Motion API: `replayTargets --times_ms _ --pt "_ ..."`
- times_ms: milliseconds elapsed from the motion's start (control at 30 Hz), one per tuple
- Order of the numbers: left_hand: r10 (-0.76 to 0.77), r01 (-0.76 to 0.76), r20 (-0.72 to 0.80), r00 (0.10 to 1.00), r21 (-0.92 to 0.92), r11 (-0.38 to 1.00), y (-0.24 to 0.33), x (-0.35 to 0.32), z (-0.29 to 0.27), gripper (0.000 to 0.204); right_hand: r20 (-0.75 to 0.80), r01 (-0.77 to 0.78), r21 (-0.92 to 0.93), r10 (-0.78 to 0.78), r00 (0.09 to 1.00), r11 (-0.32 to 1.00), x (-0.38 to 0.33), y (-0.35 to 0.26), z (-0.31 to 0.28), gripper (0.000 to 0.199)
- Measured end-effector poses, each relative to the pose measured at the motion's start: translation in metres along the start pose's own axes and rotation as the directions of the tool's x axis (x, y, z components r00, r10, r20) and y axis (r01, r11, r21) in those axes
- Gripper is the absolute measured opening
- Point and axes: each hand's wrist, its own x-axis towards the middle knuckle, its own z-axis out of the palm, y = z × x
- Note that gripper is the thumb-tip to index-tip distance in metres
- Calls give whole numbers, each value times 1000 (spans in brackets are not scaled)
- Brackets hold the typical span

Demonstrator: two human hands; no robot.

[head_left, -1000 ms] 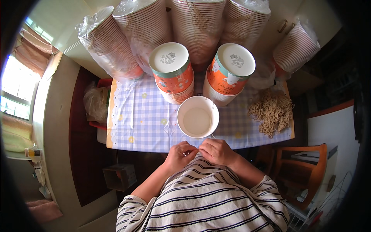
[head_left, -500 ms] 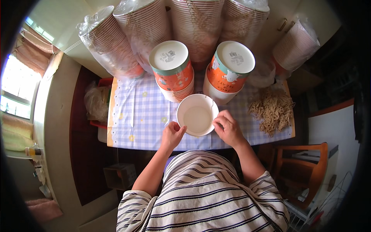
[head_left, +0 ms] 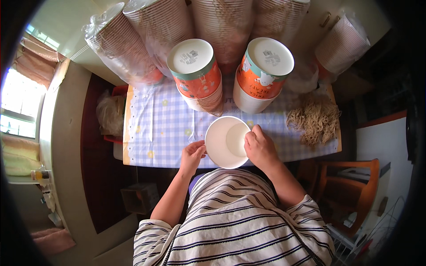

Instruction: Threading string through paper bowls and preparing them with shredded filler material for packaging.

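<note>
A white-lined paper bucket is tilted at the table's near edge, its round mouth facing up toward me. My right hand is closed on the right side of its rim. At its left side, my left hand has thumb and fingers pinched against the wall; whether a strand of cord is in them too, I cannot make out. Just beyond stand two stacks of upturned paper buckets, the left stack and right stack, with orange-and-green printed sides. Some thin brown cord hangs at the left stack's base.
A tangled heap of tan cord loops lies at the table's right. Tall plastic-wrapped bucket stacks line the back, with another wrapped stack at far right. The checked tablecloth covers the table. A wooden chair stands right.
The bucket has come closer to me and tilted, so its bottom now shows toward the right of its mouth. My left hand has shifted slightly left along with it.
</note>
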Motion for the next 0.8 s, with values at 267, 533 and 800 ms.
replayTargets --times_ms 267,533,800 --pt "-87 87 -33 996 -19 996 -22 -9 6 27 58 43 -108 -37 998 993 1 -19 -6 7" --pt "105 -55 -218 970 221 974 -39 7 8 16 70 93 -136 -84 994 986 -6 -37 -6 10" --pt "196 -7 -361 912 464 886 -22 9 20 18 77 154 -141 -145 987 978 -15 -58 -5 13"
